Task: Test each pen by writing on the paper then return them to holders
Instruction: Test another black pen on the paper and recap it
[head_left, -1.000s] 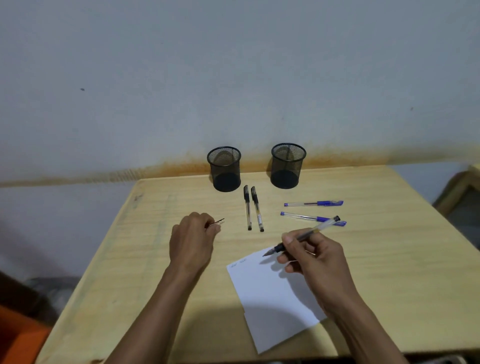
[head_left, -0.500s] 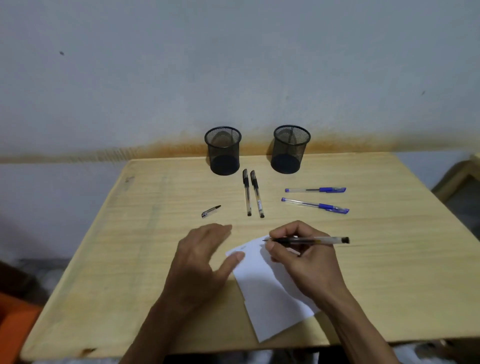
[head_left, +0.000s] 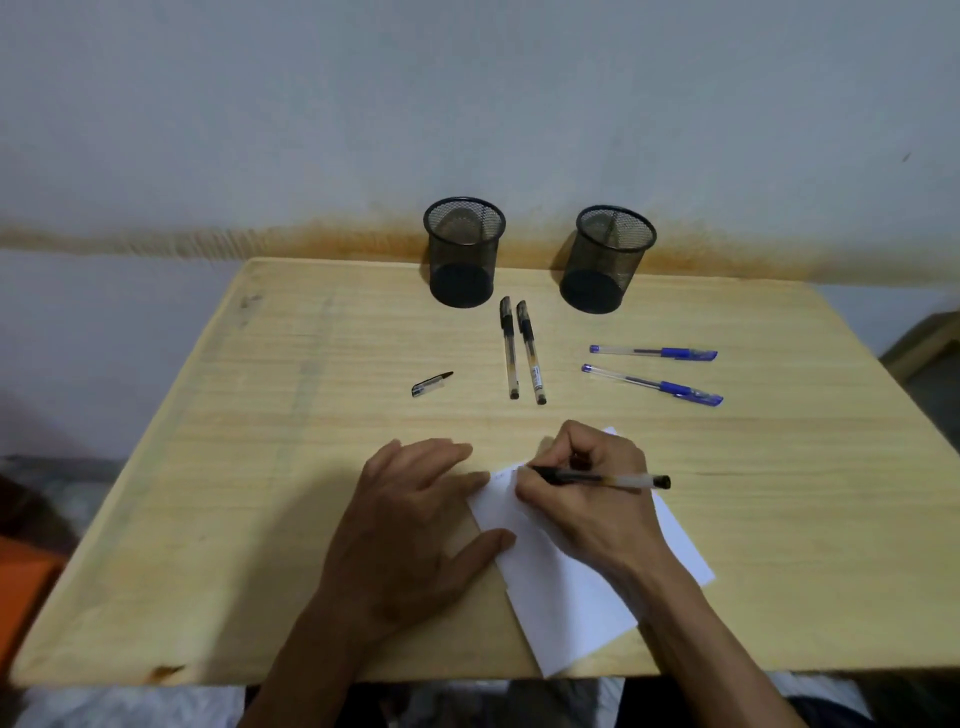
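Right hand (head_left: 582, 493) pinches an uncapped black pen (head_left: 602, 477), tip on the paper (head_left: 571, 582). Left hand (head_left: 415, 519) lies flat, fingers spread, steadying the sheet's left edge. Pen cap (head_left: 431, 384) lies apart on the table (head_left: 260, 467).

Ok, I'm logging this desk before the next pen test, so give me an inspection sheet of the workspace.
Surface: wooden table, pale, a dark chip at its near left edge.
Job's things: paper at the near edge; black pen with its tip on the paper; two black pens and two blue pens lying capped; two mesh holders, no pens in them.
Clutter: loose cap left of the black pens.
Grippers: left hand flat, fingertips on the paper's edge; right hand grips the pen.
Cables: nothing seen.
Surroundings: grey wall with a rusty stain band.
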